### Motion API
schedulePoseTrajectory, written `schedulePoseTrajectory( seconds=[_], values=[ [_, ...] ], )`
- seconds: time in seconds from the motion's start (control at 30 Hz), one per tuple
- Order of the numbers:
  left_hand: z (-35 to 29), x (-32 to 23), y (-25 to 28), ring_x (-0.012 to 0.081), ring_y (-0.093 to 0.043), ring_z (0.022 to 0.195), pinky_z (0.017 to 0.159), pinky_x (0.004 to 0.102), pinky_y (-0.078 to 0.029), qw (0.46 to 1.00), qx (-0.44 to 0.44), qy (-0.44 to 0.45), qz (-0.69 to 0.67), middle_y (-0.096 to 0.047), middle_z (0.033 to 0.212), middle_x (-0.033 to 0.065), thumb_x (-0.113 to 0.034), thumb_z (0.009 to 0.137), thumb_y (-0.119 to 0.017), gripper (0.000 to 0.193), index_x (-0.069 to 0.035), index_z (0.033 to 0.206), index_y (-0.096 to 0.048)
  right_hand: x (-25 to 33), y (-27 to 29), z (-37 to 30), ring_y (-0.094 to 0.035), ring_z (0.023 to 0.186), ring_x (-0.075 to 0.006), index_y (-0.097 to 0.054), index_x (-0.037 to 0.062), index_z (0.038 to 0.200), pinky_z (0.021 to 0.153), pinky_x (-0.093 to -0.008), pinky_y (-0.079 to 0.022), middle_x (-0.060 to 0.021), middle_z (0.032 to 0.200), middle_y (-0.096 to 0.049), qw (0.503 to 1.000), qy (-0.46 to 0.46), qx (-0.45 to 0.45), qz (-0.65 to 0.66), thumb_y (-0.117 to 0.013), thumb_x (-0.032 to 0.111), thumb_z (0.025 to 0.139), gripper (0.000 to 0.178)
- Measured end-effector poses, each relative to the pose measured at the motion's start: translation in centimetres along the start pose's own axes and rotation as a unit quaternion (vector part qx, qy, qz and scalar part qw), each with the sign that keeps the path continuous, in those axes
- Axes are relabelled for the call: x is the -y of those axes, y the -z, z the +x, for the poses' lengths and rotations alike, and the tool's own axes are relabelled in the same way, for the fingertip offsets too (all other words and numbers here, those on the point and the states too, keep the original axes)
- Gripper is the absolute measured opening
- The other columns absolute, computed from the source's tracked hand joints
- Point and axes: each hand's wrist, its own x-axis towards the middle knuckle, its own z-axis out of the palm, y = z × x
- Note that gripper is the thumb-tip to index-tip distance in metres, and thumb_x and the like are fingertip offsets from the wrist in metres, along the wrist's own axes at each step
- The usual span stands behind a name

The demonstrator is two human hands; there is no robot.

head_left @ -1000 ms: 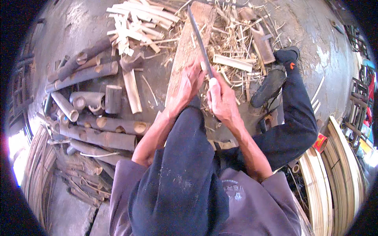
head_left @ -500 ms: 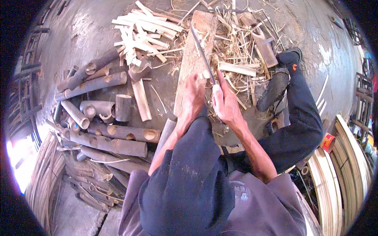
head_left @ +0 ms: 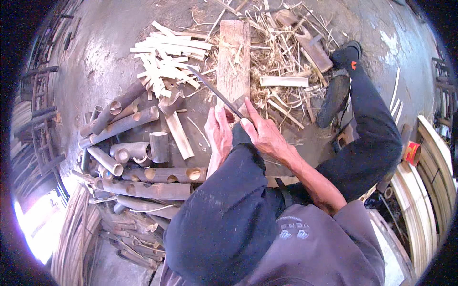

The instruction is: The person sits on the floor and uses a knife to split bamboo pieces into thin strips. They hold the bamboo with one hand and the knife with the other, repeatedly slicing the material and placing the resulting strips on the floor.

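My right hand is closed round a long narrow knife, its index finger stretched out near the handle end. The blade points up and to the left, across the lower part of a worn wooden plank. Close beside it, on the left, my left hand has its fingers curled together near the blade's base. Something small seems pinched there, but fingers and blade hide what it is. Both hands are just above my raised knee. Left of the plank is a pile of pale split bamboo strips.
Dark bamboo tubes with cut holes are stacked at the left. Shavings and a short bamboo slat lie right of the plank. My shod foot is beyond them. Long bamboo strips and a red tin are at far right.
The knife has turned so its tip points further left. Both hands have come nearer to me, and the left hand has shifted left. The whole view has shifted slightly.
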Motion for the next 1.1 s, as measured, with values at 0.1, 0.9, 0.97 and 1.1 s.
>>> schedulePoseTrajectory(
  seconds=[0.1, 0.9, 0.97, 1.1],
  values=[
    [-0.6, 0.0, -0.6, 0.0167, -0.059, 0.067, 0.065, 0.0315, -0.049, 0.999, 0.014, -0.012, 0.027, -0.061, 0.081, 0.0093, -0.028, 0.102, -0.040, 0.032, -0.002, 0.092, -0.054, 0.0, -0.4, -0.6, -0.062, 0.078, -0.0473, -0.045, 0.0040, 0.132, 0.071, -0.0507, -0.047, -0.0292, 0.076, -0.061, 0.999, -0.039, -0.020, -0.016, -0.046, 0.036, 0.096, 0.048],
    [0.0, 1.4, -1.8, 0.0189, -0.058, 0.072, 0.068, 0.0314, -0.048, 0.995, -0.009, -0.054, 0.083, -0.060, 0.096, 0.0118, -0.032, 0.102, -0.036, 0.036, -0.002, 0.096, -0.055, -11.2, -1.9, 0.2, -0.061, 0.068, -0.0292, -0.054, -0.0016, 0.085, 0.064, -0.0452, -0.043, -0.0215, 0.073, -0.059, 0.995, -0.023, -0.012, 0.092, -0.042, 0.036, 0.100, 0.042],
    [-0.2, 1.1, -1.6, 0.0191, -0.058, 0.073, 0.069, 0.0314, -0.048, 0.994, -0.020, -0.060, 0.090, -0.060, 0.097, 0.0120, -0.033, 0.102, -0.036, 0.037, -0.002, 0.097, -0.055, -10.9, -0.2, 1.3, -0.059, 0.068, -0.0288, -0.055, -0.0015, 0.087, 0.065, -0.0445, -0.044, -0.0206, 0.072, -0.059, 0.988, -0.126, 0.061, 0.067, -0.043, 0.034, 0.099, 0.039],
    [0.4, 1.2, -1.3, 0.0195, -0.058, 0.074, 0.069, 0.0313, -0.048, 0.995, -0.021, -0.061, 0.082, -0.060, 0.100, 0.0124, -0.033, 0.102, -0.036, 0.038, -0.002, 0.097, -0.055, -14.0, -4.3, -0.3, -0.054, 0.065, -0.0289, -0.055, -0.0005, 0.087, 0.065, -0.0415, -0.043, -0.0189, 0.070, -0.056, 0.987, 0.080, -0.108, 0.082, -0.040, 0.038, 0.099, 0.043]
  ],
)
